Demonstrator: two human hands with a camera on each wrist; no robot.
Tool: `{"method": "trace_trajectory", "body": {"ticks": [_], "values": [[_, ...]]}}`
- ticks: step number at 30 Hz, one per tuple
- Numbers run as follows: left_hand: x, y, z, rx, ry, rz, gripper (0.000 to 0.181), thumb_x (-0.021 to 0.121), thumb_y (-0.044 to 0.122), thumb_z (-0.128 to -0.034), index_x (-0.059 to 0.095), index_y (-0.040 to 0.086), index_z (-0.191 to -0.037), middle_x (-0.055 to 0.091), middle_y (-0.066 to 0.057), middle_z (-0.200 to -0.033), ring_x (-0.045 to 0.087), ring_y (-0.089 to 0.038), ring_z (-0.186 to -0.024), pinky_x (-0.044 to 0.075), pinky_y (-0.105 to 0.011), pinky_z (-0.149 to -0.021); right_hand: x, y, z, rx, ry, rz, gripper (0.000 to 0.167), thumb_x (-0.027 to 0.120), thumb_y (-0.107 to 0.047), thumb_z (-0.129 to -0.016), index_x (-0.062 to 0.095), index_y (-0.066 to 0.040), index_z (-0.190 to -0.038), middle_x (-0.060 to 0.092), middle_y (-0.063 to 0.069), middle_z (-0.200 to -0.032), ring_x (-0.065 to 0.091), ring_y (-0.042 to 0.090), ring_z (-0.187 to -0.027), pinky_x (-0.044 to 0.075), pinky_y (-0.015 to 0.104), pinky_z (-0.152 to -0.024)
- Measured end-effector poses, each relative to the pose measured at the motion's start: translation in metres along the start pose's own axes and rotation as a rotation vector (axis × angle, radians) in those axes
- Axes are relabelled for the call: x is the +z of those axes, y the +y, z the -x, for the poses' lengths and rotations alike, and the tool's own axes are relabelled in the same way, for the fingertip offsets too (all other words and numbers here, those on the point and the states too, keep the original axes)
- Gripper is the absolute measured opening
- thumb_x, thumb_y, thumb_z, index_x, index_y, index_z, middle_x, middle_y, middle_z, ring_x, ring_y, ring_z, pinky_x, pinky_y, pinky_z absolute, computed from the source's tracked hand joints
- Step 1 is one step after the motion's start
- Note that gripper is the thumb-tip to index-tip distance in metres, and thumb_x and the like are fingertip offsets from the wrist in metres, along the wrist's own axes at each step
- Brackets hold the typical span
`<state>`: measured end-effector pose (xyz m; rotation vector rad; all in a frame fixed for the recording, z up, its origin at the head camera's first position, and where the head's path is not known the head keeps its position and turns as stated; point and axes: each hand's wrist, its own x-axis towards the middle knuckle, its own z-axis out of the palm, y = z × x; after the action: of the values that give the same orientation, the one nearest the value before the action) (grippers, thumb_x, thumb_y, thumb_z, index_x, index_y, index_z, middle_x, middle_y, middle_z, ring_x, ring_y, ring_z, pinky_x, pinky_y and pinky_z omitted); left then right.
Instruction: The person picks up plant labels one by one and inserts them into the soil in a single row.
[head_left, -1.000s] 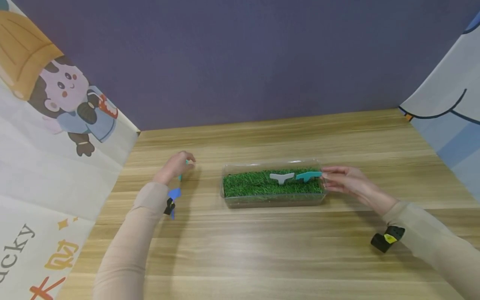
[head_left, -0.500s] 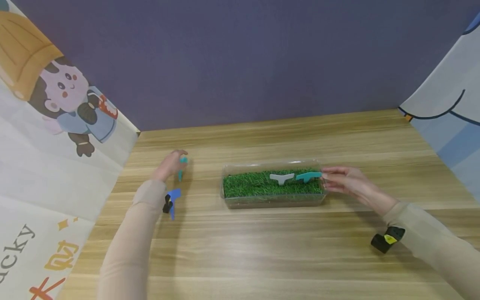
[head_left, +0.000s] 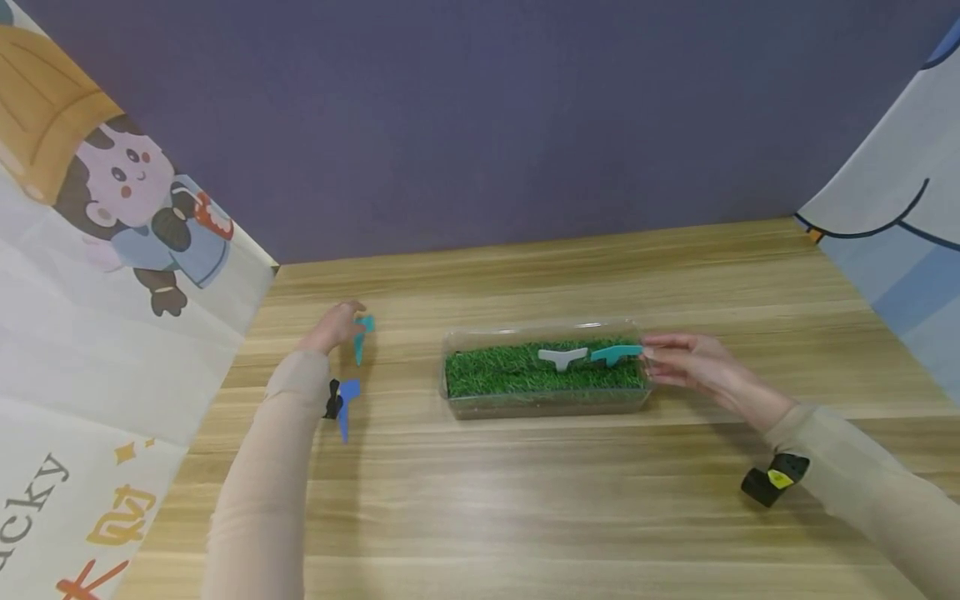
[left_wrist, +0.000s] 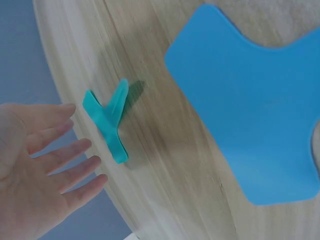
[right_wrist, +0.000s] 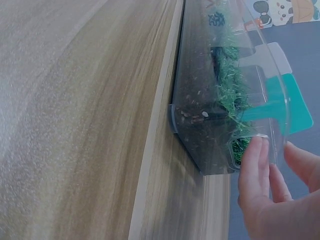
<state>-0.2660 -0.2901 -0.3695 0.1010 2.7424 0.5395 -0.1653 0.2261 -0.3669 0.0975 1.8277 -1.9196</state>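
Observation:
Beside a T-shaped teal plant label (head_left: pixel 365 323) on the table, my left hand (head_left: pixel 328 330) has its fingers extended and holds nothing. The left wrist view shows that hand (left_wrist: pixel 40 170) apart from the label (left_wrist: pixel 107 122). Below it on the table lies a blue plant label (head_left: pixel 347 392), large in the left wrist view. My right hand (head_left: pixel 701 364) touches the right end of a clear plastic box (head_left: pixel 551 406), its fingers rather straight against the end wall. Artificial grass (head_left: pixel 487 371) fills the box, with a white plant label (head_left: pixel 563 357) and a teal one (head_left: pixel 615 354) upright in it.
The wooden table (head_left: pixel 495 517) is bounded by a dark purple back wall (head_left: pixel 495 125) and printed panels on both sides. A cartoon figure (head_left: pixel 131 183) is on the left panel. Black wrist cameras (head_left: pixel 767 486) sit on the sleeves.
My left hand has drawn back to the left, and the teal label it partly covered now shows on the table. The right hand and the box have stayed put.

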Motion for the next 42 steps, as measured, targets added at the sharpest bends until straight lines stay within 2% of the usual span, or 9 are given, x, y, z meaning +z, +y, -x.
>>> {"method": "trace_trajectory", "body": {"ticks": [1, 2, 6, 8, 9, 19, 28, 37, 42], "values": [[0.000, -0.001, -0.001, -0.005, -0.008, -0.003, 0.047, 0.044, 0.008, -0.0906, 0.029, -0.009, -0.131, 0.028, -0.031, -0.134, 0.027, -0.045, -0.122, 0.024, -0.055, -0.099, 0.000, 0.000, 0.000, -0.002, -0.002, 0.004, 0.034, 0.063, -0.014, -0.082, 0.052, -0.006, -0.112, 0.064, -0.003, -0.089, 0.062, 0.012, -0.082, 0.049, 0.025, -0.078], [0.002, -0.009, -0.006, 0.021, 0.003, -0.007, 0.047, 0.046, 0.016, -0.0910, 0.033, -0.007, -0.130, 0.032, -0.031, -0.131, 0.032, -0.045, -0.119, 0.029, -0.054, -0.096, 0.000, 0.000, 0.000, -0.004, -0.003, 0.008, 0.036, 0.063, -0.014, -0.082, 0.050, -0.005, -0.114, 0.064, -0.003, -0.089, 0.062, 0.012, -0.082, 0.049, 0.025, -0.078], [0.003, -0.014, -0.009, -0.008, -0.017, -0.008, 0.050, 0.047, 0.022, -0.0911, 0.033, -0.007, -0.130, 0.037, -0.032, -0.126, 0.037, -0.044, -0.115, 0.033, -0.053, -0.094, -0.001, 0.001, -0.001, -0.009, -0.009, 0.017, 0.042, 0.063, -0.015, -0.082, 0.046, 0.000, -0.117, 0.064, -0.002, -0.090, 0.062, 0.012, -0.083, 0.049, 0.025, -0.078], [0.004, -0.015, -0.008, -0.016, -0.013, -0.005, 0.049, 0.047, 0.020, -0.0910, 0.033, -0.008, -0.129, 0.038, -0.034, -0.124, 0.038, -0.045, -0.114, 0.033, -0.053, -0.094, -0.001, 0.001, -0.001, -0.010, -0.010, 0.015, 0.041, 0.062, -0.015, -0.082, 0.046, 0.000, -0.117, 0.064, -0.002, -0.090, 0.062, 0.012, -0.083, 0.049, 0.026, -0.079], [0.002, -0.007, -0.003, -0.051, -0.030, 0.000, 0.048, 0.045, 0.014, -0.0909, 0.030, -0.010, -0.130, 0.035, -0.034, -0.126, 0.035, -0.046, -0.116, 0.030, -0.053, -0.096, -0.001, 0.001, -0.001, -0.010, -0.011, 0.013, 0.040, 0.062, -0.014, -0.082, 0.047, -0.001, -0.117, 0.064, -0.001, -0.090, 0.062, 0.012, -0.083, 0.049, 0.026, -0.079], [0.005, -0.006, -0.003, -0.046, -0.026, -0.025, 0.047, 0.045, 0.004, -0.0859, 0.032, -0.009, -0.129, 0.026, -0.034, -0.129, 0.033, -0.047, -0.114, 0.030, -0.054, -0.096, -0.004, 0.003, -0.003, -0.004, 0.001, 0.031, 0.050, 0.063, -0.016, -0.082, 0.042, 0.003, -0.122, 0.064, -0.002, -0.089, 0.062, 0.012, -0.083, 0.049, 0.025, -0.078], [0.007, -0.006, -0.006, -0.039, -0.001, -0.049, 0.043, 0.049, 0.005, -0.0872, 0.037, -0.012, -0.125, 0.032, -0.033, -0.126, 0.032, -0.048, -0.115, 0.027, -0.054, -0.098, -0.006, 0.003, -0.004, -0.009, -0.005, 0.044, 0.052, 0.063, -0.017, -0.082, 0.040, 0.004, -0.123, 0.064, -0.002, -0.090, 0.062, 0.012, -0.084, 0.049, 0.025, -0.079], [0.004, -0.002, -0.006, -0.050, 0.027, -0.036, 0.040, 0.053, -0.002, -0.0811, 0.045, -0.010, -0.120, 0.035, -0.032, -0.122, 0.037, -0.045, -0.111, 0.032, -0.052, -0.095, -0.006, 0.004, -0.004, -0.009, -0.003, 0.044, 0.053, 0.062, -0.017, -0.082, 0.039, 0.005, -0.125, 0.064, -0.002, -0.090, 0.061, 0.012, -0.083, 0.049, 0.025, -0.078], [0.002, -0.001, -0.004, -0.025, 0.043, -0.025, 0.037, 0.055, -0.005, -0.0798, 0.046, -0.011, -0.116, 0.038, -0.033, -0.121, 0.038, -0.045, -0.110, 0.033, -0.051, -0.094, -0.006, 0.004, -0.004, -0.010, -0.001, 0.060, 0.059, 0.062, -0.018, -0.083, 0.033, 0.008, -0.128, 0.064, -0.002, -0.090, 0.061, 0.011, -0.084, 0.049, 0.025, -0.079]]}}
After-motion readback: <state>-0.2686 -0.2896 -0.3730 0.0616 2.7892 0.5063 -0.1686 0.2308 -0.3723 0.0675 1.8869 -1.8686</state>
